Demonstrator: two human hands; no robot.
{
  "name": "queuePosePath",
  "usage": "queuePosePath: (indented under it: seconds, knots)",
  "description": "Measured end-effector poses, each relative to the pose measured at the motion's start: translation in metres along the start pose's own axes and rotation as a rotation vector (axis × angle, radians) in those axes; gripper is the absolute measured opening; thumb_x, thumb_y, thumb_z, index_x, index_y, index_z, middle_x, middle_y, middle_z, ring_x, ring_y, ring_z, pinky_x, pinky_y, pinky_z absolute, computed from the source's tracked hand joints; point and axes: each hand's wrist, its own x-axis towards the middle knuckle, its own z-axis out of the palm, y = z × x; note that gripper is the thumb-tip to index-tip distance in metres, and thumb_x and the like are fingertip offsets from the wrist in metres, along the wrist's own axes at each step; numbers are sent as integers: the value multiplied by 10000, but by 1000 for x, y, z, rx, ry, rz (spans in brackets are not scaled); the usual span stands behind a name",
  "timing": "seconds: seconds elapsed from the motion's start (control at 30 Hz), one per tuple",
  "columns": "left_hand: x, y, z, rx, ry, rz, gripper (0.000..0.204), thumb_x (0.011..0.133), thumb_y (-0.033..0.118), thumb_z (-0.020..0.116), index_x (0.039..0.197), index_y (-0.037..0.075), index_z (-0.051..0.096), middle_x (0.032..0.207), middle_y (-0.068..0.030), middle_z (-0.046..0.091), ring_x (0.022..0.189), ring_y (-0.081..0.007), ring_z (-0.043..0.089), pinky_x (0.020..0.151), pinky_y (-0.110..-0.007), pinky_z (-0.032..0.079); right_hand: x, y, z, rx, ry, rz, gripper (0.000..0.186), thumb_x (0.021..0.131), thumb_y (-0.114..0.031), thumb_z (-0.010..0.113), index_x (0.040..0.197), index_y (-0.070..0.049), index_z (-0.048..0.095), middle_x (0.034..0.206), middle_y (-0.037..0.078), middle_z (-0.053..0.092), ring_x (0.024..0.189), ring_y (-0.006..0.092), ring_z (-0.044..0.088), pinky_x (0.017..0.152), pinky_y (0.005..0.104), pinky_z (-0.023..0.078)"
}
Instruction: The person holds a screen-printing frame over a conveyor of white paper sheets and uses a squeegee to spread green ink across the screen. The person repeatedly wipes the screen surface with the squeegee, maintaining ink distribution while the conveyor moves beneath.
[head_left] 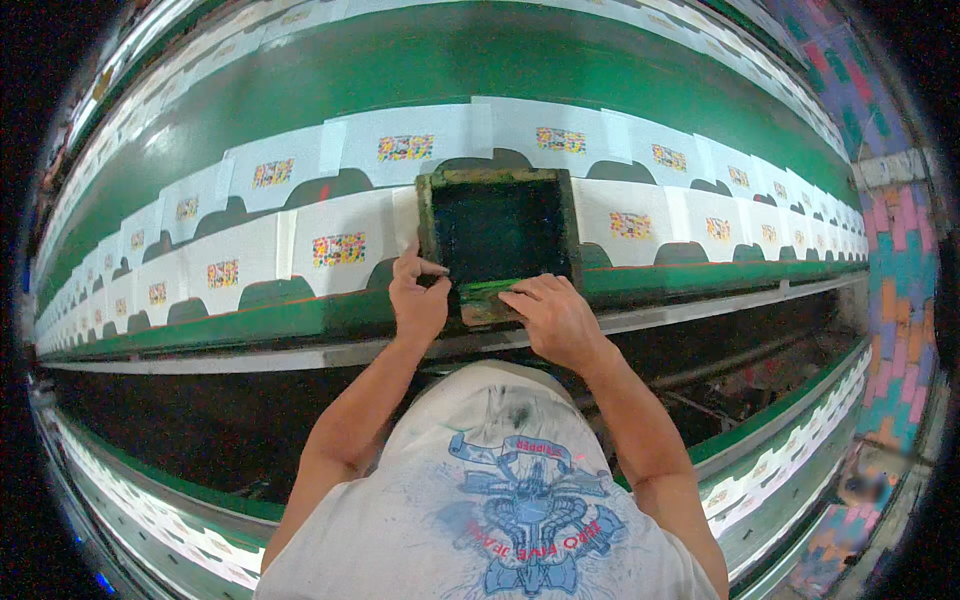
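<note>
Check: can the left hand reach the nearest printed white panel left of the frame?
Likely yes: the left hand is at the frame, with nothing visible between it and that panel.

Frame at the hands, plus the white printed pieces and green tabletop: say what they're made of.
Frame: probably wood, dull and worn, judging by rough, stained edges. White pieces: likely matte cloth, lying flat, though paper is possible. Tabletop: apparently smooth green coating with slight sheen; underlying material unclear.
</note>
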Motion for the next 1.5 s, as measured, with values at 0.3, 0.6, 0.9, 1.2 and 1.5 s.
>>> queuePosePath:
  seconds: [0.3, 0.6, 0.9, 1.2, 1.5]
  knots:
    - [-8, 46, 33, 53, 49, 192, 160, 774, -80, 776, 836, 61, 734, 1694, -267, 566, 1531, -390, 573, 1312, -516, 358, -53, 56, -13, 205, 343, 6, 396, 808, 55, 820, 1187, -56, 805, 1228, 115, 790, 1201, 362, 735, 1059, 503, 579]
    - [-39, 71, 191, -11, 52, 258, 167, 775, -101, 764, 864, 37, 733, 1683, -274, 576, 1463, -360, 631, 1213, -434, 465, -150, 162, -67, 195, 403, 101, 518, 724, 148, 757, 1191, -72, 806, 1259, 145, 780, 1228, 394, 722, 1090, 509, 570]
    - [-44, 72, 253, -290, 19, 27, 194, 767, -138, 760, 854, 32, 732, 1698, -304, 542, 1533, -324, 583, 1212, -388, 450, -186, 227, -95, 292, 395, -24, 391, 855, 56, 757, 1221, -73, 801, 1245, 131, 776, 1213, 385, 722, 1055, 495, 607]
    - [-44, 77, 253, -345, 13, -7, 264, 739, -217, 737, 834, 21, 675, 1719, -282, 520, 1541, -322, 586, 1213, -409, 467, -185, 242, -115, 338, 352, -133, 271, 909, 53, 802, 1168, -25, 816, 1170, 165, 784, 1120, 382, 743, 979, 473, 624]
    - [-43, 76, 247, -403, -14, -53, 304, 718, -239, 735, 843, 29, 665, 1726, -296, 500, 1539, -319, 581, 1229, -419, 468, -175, 246, -118, 362, 315, -162, 298, 910, 61, 771, 1195, -20, 810, 1194, 164, 782, 1113, 385, 736, 963, 482, 619]
